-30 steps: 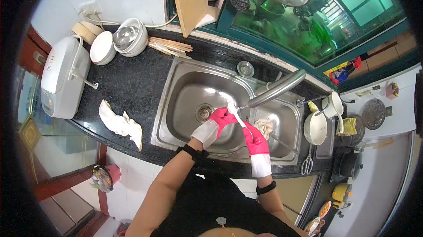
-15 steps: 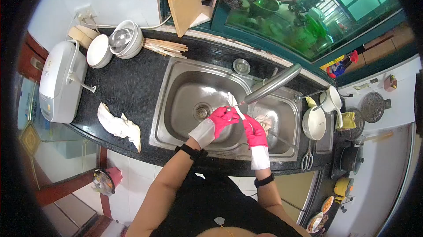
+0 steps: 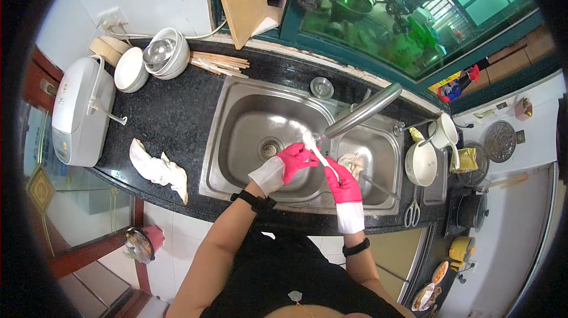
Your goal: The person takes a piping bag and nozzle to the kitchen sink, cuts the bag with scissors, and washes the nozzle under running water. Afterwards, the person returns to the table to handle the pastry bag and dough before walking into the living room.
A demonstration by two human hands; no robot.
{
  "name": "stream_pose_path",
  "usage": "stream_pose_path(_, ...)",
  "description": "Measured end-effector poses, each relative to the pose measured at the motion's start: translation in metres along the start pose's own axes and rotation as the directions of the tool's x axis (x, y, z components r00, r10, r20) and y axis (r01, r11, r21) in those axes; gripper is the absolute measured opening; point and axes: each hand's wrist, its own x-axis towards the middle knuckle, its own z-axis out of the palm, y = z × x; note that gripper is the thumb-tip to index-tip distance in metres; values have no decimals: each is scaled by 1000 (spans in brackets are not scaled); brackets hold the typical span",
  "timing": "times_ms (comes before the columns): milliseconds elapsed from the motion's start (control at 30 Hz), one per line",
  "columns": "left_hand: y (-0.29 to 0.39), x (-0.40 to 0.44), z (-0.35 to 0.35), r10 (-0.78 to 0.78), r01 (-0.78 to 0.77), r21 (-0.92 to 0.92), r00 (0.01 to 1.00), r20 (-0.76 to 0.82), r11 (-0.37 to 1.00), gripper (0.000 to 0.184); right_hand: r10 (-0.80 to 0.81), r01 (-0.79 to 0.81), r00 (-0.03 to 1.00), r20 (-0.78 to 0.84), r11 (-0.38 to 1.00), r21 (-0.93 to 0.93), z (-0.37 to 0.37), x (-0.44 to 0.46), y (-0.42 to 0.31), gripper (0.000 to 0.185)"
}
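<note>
Over the sink's large basin [image 3: 245, 120], below the end of the faucet [image 3: 367, 111], a white spoon [image 3: 309, 140] is held at a slant with its bowl up and to the left. My right hand [image 3: 343, 183], in a pink glove with a white cuff, is closed round the spoon's handle. My left hand [image 3: 293, 163], gloved the same way, has its fingers curled against the spoon just below its bowl; part of that contact is hidden. Behind my right hand, a crumpled pale cloth [image 3: 353, 163] lies in the small basin [image 3: 378, 146].
Left on the black counter are a rice cooker [image 3: 86, 111], a white bowl [image 3: 131, 69], stacked bowls [image 3: 171, 66], chopsticks [image 3: 222, 62] and a pale cloth [image 3: 157, 167]. To the right are a cream pot [image 3: 421, 164], scissors [image 3: 412, 212] and a black pot [image 3: 471, 211].
The white spoon's bowl has turned and shows more plainly under the faucet. My left hand has slid slightly left and down, its fingers loosening a little. My right hand has barely shifted.
</note>
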Motion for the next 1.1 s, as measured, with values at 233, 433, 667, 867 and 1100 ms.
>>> stream_pose_path(233,20,1,12,3,22,248,995,-98,969,30,18,-16,1000,-25,998,68,0,1,1,30)
stream_pose_path(433,-5,14,-11,142,-35,403,960,-240,915,26,39,-35,999,-27,993,116,3,13,16,26)
stream_pose_path(667,-13,19,-19,161,104,767,951,-263,634,35,44,-43,998,-48,999,21,0,1,13,26)
stream_pose_path(867,-6,13,-4,126,200,796,937,-326,572,35,162,-137,977,-138,976,171,-2,6,19,28)
stream_pose_path(1100,-8,10,-1,314,142,909,908,-277,392,32,145,-128,977,-155,985,114,4,0,9,28)
